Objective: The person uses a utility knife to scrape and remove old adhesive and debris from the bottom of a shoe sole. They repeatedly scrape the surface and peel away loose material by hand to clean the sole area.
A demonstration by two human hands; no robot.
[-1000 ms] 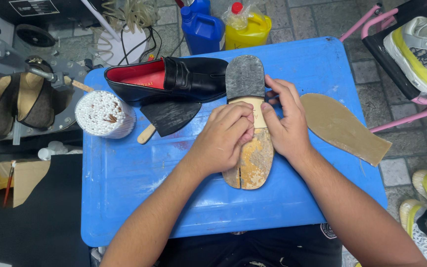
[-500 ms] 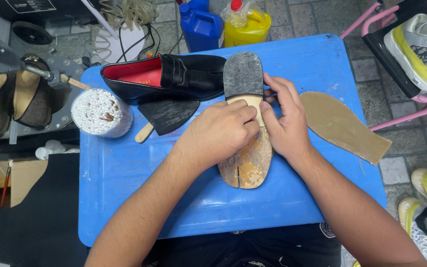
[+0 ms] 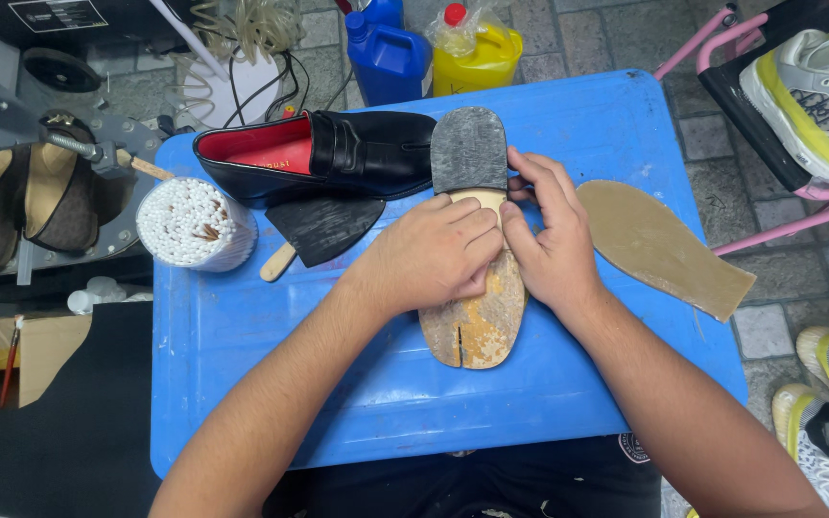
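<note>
Your left hand (image 3: 434,254) and right hand (image 3: 549,245) press curled fingers onto the worn sole (image 3: 477,321); the black loafer (image 3: 323,153) touches its heel end, and a tan insole (image 3: 659,245) lies just beside it.

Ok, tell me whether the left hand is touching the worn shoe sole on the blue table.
Touching. The head view shows the left hand pressed flat on the worn sole, fingers covering its middle.

Both forearms bare, no sleeves, rings or watch.
</note>
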